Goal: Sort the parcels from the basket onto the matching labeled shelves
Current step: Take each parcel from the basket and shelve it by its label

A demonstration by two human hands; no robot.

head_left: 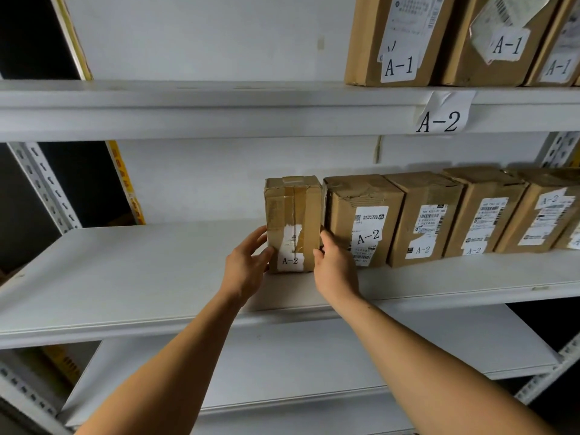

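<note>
- On the middle shelf [125, 277], under the paper A-2 tag [441, 116], a taped cardboard parcel [293, 215] stands upright at the left end of a row of A-2 boxes [439, 218], just beside its neighbour.
- Both hands hold it low down: the left hand [246, 266] grips the left edge with fingers curled round the corner, and the right hand [334, 268] pinches the right edge, its fingertips slipping into the narrow gap against the next box.
- Its white label is torn and partly peeled; only the handwritten-style "A-2" slip near the bottom reads clearly, the small barcode print above does not.
- Brown tape runs down its front; the card is creased and scuffed.
- Along the row to the right, boxes are cut off by the frame edge, their shipping print too fine to read.
- Up on the top shelf [219, 98], A-1 boxes [395, 42] are cropped at the top.
- Shelves are smooth pale-grey metal boards on perforated uprights.
</note>
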